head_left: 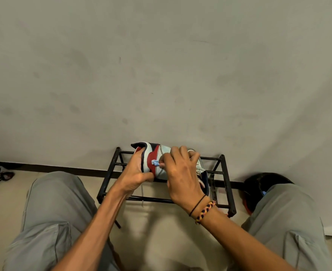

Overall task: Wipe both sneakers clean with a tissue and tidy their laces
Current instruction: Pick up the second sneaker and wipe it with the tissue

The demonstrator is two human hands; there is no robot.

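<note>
Both forearms reach forward over the knees to a sneaker (157,159) held above a black rack (227,194) by the wall. The left hand (135,173) curls round its heel end, thumb underneath. The right hand (182,173) lies over the middle, fingertips pinching a crumpled blue tissue (155,162) against the sneaker's side; a lace (142,194) dangles below.

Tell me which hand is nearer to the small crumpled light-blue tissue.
Right. The right hand pinches the small crumpled light-blue tissue against the white, red and navy sneaker. The left hand grips the sneaker's end, just left of the tissue.
</note>
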